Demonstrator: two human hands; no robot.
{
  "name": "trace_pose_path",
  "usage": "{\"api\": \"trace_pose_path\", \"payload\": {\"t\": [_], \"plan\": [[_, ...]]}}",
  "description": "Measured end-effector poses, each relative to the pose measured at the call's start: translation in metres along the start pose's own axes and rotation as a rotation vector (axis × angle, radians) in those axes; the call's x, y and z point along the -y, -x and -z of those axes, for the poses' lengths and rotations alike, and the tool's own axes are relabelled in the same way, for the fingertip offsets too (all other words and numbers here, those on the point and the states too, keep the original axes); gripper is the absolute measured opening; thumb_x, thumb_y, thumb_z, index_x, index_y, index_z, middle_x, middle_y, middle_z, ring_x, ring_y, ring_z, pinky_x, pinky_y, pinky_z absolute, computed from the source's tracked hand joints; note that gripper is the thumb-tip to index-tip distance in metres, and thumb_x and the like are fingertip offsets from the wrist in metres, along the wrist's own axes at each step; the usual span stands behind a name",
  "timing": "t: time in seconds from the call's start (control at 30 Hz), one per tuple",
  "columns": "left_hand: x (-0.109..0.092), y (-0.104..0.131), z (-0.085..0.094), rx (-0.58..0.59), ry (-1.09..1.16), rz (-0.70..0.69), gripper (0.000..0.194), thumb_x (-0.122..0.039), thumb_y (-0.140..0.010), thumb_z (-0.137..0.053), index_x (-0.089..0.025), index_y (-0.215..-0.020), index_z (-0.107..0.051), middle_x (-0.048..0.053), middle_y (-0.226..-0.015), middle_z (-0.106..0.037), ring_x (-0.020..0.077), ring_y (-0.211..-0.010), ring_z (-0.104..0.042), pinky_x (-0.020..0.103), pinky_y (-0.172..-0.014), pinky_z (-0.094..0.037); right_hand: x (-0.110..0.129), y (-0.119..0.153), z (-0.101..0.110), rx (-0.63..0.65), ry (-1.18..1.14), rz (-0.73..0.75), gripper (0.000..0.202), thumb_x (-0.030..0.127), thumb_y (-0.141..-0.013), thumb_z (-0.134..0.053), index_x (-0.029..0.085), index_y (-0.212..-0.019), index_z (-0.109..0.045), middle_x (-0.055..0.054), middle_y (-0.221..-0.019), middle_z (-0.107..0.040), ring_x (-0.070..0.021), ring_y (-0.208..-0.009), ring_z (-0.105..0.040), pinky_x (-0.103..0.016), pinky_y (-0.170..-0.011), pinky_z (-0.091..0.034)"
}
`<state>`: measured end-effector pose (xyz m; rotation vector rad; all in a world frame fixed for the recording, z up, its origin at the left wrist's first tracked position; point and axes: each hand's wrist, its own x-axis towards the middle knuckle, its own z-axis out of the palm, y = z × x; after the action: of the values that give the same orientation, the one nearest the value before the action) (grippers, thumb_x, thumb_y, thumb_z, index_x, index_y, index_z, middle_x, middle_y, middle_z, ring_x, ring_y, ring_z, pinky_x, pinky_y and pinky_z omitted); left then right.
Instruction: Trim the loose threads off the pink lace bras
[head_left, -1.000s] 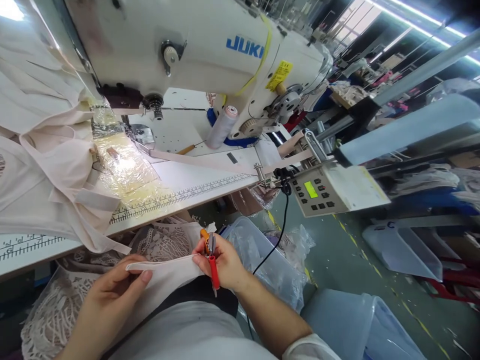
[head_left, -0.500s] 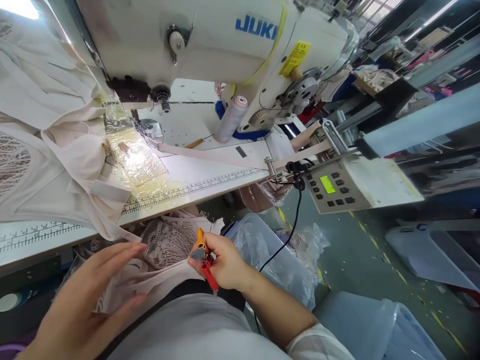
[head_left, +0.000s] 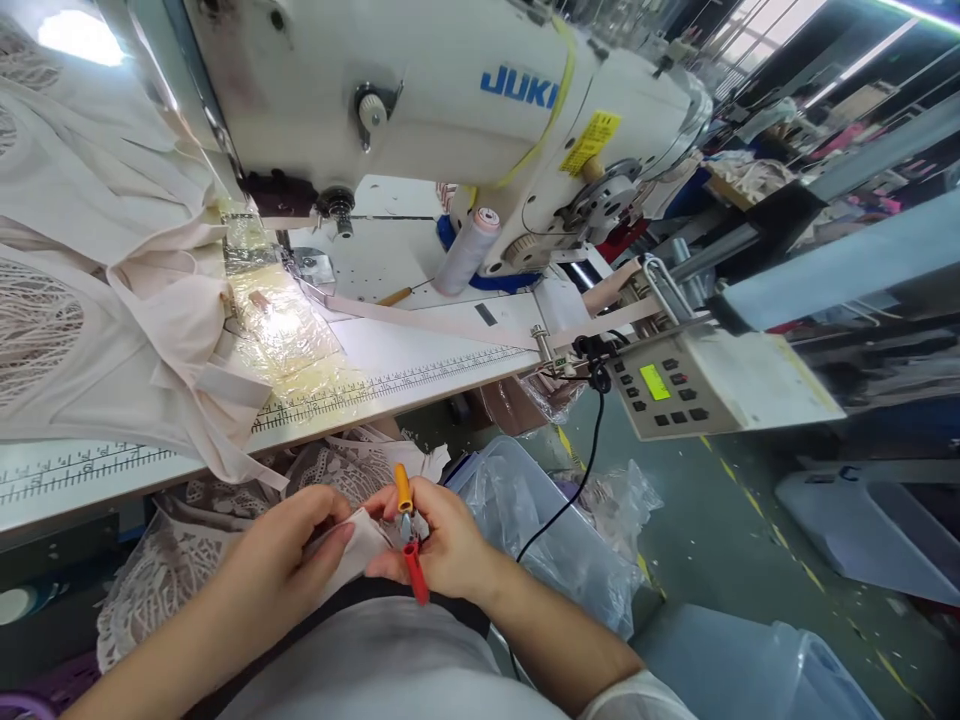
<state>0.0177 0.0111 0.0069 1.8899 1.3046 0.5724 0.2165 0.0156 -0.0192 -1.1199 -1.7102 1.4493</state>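
Head view: in front of the desk (head_left: 435,372), the left hand (head_left: 289,555) pinches the cloth (head_left: 361,545); the right hand (head_left: 454,540) grips snips (head_left: 406,527) just beside it. With snips this close, a slipping grip or sudden tug could nick the cloth.

Beyond the right hand (head_left: 454,540), an open path crosses the ruler-marked tabletop (head_left: 412,352) to the elastic tape (head_left: 442,324); garments (head_left: 150,290) block left, the JUKI sewing machine (head_left: 442,110) far, the control box (head_left: 686,390) right.
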Motion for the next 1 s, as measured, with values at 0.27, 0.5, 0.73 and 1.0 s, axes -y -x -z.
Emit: {"api": "trace_pose_path", "payload": {"t": [0.27,0.5,0.73,1.0], "plan": [[-0.011,0.005,0.004,0.061,0.664,0.448,0.027,-0.044,-0.083,-0.056,-0.02,-0.07,-0.052,-0.01,-0.052,-0.039,0.0058,-0.042,-0.028,0.015,-0.039,-0.024,0.003,0.006,-0.011,-0.036,-0.248,-0.215,0.044,0.053,-0.066,-0.075,0.02,-0.077,-0.048,0.002,-0.066,-0.055,-0.0107,-0.055,-0.049,-0.023,-0.051,-0.041],[-0.036,0.013,0.01,-0.099,0.85,0.494,0.018,-0.036,-0.065,-0.074,-0.02,-0.066,-0.066,-0.005,-0.06,-0.056,0.0078,-0.056,-0.045,0.015,-0.053,-0.036,0.027,0.009,0.0,0.127,-0.485,-0.326,0.05,0.06,-0.069,-0.07,0.019,-0.088,-0.047,0.005,-0.062,-0.052,-0.007,-0.043,-0.049,-0.018,-0.039,-0.038],[-0.023,0.009,-0.004,-0.192,0.884,0.559,0.016,-0.034,-0.065,-0.074,-0.02,-0.064,-0.066,-0.005,-0.058,-0.058,0.0073,-0.054,-0.045,0.014,-0.05,-0.035,0.007,0.011,-0.006,-0.093,-0.195,-0.18,0.045,0.054,-0.063,-0.078,0.019,-0.084,-0.057,0.0,-0.073,-0.058,-0.0135,-0.061,-0.054,-0.027,-0.057,-0.047],[-0.006,0.008,-0.012,-0.056,0.931,0.536,0.019,-0.038,-0.072,-0.071,-0.02,-0.071,-0.065,-0.005,-0.056,-0.058,0.0066,-0.046,-0.042,0.016,-0.043,-0.034,0.001,0.014,-0.004,-0.161,-0.066,0.014,0.024,0.033,-0.077,-0.068,0.02,-0.095,-0.061,-0.004,-0.082,-0.064,-0.0131,-0.061,-0.052,-0.027,-0.058,-0.044]]}}
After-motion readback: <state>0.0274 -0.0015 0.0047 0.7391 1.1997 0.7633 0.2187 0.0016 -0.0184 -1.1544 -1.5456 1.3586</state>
